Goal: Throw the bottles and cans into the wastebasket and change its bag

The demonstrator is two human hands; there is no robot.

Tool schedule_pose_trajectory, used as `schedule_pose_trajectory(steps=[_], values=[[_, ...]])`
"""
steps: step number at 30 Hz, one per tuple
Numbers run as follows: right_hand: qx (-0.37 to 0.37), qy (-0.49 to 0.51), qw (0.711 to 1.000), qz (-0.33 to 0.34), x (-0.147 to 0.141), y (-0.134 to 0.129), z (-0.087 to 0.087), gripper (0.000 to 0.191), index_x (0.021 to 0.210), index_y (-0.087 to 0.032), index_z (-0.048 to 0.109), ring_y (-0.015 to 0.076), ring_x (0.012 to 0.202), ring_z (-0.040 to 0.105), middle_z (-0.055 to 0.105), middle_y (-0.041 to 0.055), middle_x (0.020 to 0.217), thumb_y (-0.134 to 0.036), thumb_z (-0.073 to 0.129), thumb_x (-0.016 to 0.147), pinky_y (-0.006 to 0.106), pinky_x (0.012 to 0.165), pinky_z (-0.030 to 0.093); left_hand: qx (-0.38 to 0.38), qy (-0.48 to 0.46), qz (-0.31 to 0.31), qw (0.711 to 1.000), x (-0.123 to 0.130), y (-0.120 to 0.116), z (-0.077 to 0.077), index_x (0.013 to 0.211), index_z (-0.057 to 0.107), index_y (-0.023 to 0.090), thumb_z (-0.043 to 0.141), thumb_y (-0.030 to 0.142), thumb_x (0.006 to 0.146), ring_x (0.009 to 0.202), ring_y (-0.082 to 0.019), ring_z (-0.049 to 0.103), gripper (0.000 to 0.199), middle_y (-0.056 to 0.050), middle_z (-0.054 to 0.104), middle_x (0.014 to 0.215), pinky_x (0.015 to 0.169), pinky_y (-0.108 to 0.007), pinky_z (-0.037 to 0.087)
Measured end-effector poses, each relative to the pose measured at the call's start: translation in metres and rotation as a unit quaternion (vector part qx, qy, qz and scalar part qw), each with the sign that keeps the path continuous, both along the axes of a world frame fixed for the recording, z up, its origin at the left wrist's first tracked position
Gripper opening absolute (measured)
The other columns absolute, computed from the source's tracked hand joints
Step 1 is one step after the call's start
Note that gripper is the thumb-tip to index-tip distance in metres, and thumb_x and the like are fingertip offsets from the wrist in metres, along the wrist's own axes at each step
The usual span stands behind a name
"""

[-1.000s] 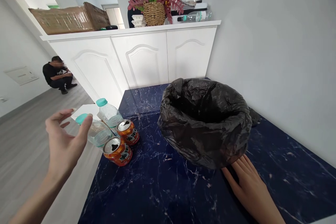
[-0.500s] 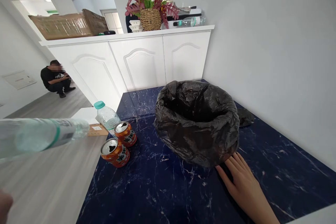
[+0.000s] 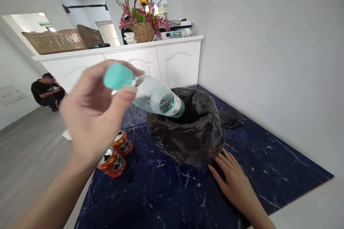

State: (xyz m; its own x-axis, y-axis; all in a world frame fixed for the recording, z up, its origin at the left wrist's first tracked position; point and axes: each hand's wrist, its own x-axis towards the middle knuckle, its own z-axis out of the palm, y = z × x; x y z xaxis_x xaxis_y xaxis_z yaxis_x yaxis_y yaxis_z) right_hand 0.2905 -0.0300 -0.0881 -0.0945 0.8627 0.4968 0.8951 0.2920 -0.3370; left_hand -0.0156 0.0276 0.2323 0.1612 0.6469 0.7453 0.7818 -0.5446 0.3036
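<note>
My left hand (image 3: 99, 103) grips a clear plastic bottle (image 3: 153, 94) around its neck, just below the teal cap. The bottle slants down to the right, its base at the mouth of a bin lined with a black plastic bag (image 3: 185, 143). Low at the bin's near right side, my right hand (image 3: 231, 175) rests with fingers stretched out, fingertips touching the bag. Two opened orange drink cans, a nearer one (image 3: 114, 164) and a farther one (image 3: 125, 145), stand left of the bin, partly behind my left hand and forearm.
The dark blue marbled table (image 3: 166, 200) meets a white wall on the right. Black plastic (image 3: 232, 118) lies behind the bin. A white cabinet (image 3: 180, 61) carries a flower basket (image 3: 143, 32), a cardboard box (image 3: 59, 39) and a lying bottle (image 3: 182, 33). A person (image 3: 48, 91) crouches at far left.
A blurred bottle was at the left edge; my left hand now holds a bottle at the bin's mouth. The upright bottle behind the cans no longer shows. My right hand stays by the bin.
</note>
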Motion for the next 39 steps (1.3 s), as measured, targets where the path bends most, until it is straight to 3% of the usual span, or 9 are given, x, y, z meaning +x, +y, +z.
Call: schedule_pose_trajectory(steps=[2,4,8,15,19,24,29,35,39], values=[[-0.009,0.0,1.0,-0.001,-0.001,0.0,0.001,0.054,0.153,-0.019,0.062,0.0424,0.16,0.044,0.058,0.0122,0.164,-0.053,0.049,0.113,0.07,0.124,0.049,0.039,-0.078,-0.166,0.982,0.021,0.026,0.003,0.132,0.061,0.021,0.059,0.047,0.109,0.126,-0.024,0.074,0.036,-0.001,0.075,0.128,0.105,-0.049,0.063],[-0.022,-0.001,1.0,-0.005,-0.001,0.0,0.002,0.056,0.155,-0.019,0.062,0.0428,0.16,0.043,0.056,0.0109,0.166,-0.055,0.049,0.113,0.07,0.123,0.05,0.027,-0.125,-0.273,0.954,0.026,0.043,0.0,0.119,0.07,0.019,0.08,0.04,0.097,0.114,-0.022,0.078,0.031,-0.004,0.08,0.117,0.103,-0.043,0.065],[-0.039,0.008,0.999,-0.004,0.0,-0.001,0.004,0.057,0.156,-0.021,0.063,0.042,0.162,0.04,0.055,0.0083,0.167,-0.056,0.047,0.113,0.07,0.125,0.048,-0.08,-0.111,-0.297,0.945,0.017,0.054,-0.009,0.122,0.073,0.021,0.086,0.035,0.094,0.116,-0.023,0.077,0.034,-0.008,0.081,0.121,0.107,-0.04,0.063],[-0.047,0.021,0.999,-0.004,-0.001,-0.002,0.005,0.058,0.158,-0.022,0.061,0.0419,0.163,0.037,0.052,0.0057,0.169,-0.056,0.045,0.114,0.071,0.125,0.047,-0.198,0.025,-0.243,0.949,0.009,0.055,-0.01,0.128,0.076,0.026,0.077,0.047,0.1,0.121,-0.027,0.075,0.035,-0.009,0.078,0.135,0.113,-0.044,0.059],[-0.055,0.028,0.998,-0.004,-0.001,-0.003,0.006,0.057,0.16,-0.026,0.058,0.0407,0.164,0.035,0.051,0.0036,0.17,-0.057,0.046,0.113,0.069,0.127,0.046,-0.23,0.087,-0.204,0.948,0.004,0.053,-0.013,0.14,0.072,0.034,0.061,0.056,0.107,0.137,-0.028,0.068,0.04,-0.004,0.072,0.148,0.116,-0.044,0.056],[-0.065,0.036,0.997,-0.003,-0.002,-0.003,0.006,0.057,0.162,-0.03,0.056,0.0394,0.165,0.035,0.048,0.0015,0.172,-0.057,0.047,0.113,0.068,0.128,0.044,-0.202,0.058,-0.192,0.959,-0.003,0.051,-0.02,0.136,0.073,0.034,0.052,0.055,0.111,0.142,-0.026,0.065,0.039,-0.002,0.072,0.149,0.125,-0.046,0.05],[-0.067,0.026,0.997,-0.008,-0.001,-0.003,0.006,0.057,0.16,-0.028,0.058,0.039,0.165,0.035,0.049,0.0014,0.172,-0.058,0.045,0.113,0.068,0.128,0.045,-0.163,0.014,-0.172,0.971,-0.011,0.05,-0.032,0.136,0.069,0.028,0.05,0.052,0.112,0.146,-0.026,0.062,0.039,-0.007,0.068,0.154,0.13,-0.049,0.043],[-0.074,0.024,0.997,-0.007,-0.001,-0.004,0.005,0.058,0.163,-0.031,0.055,0.0397,0.165,0.035,0.047,0.0009,0.173,-0.059,0.045,0.113,0.069,0.127,0.046,-0.058,0.01,0.014,0.998,-0.047,0.048,-0.042,0.139,0.064,0.025,0.05,0.05,0.11,0.154,-0.031,0.054,0.04,-0.011,0.061,0.162,0.131,-0.056,0.039],[-0.075,0.027,0.997,-0.007,-0.001,-0.004,0.004,0.058,0.163,-0.032,0.055,0.0395,0.165,0.034,0.047,0.0004,0.173,-0.059,0.045,0.113,0.069,0.128,0.044,0.012,0.055,0.15,0.987,-0.089,0.054,-0.039,0.143,0.063,0.012,0.056,0.056,0.099,0.164,-0.039,0.035,0.062,-0.024,0.052,0.165,0.136,-0.06,0.025]])
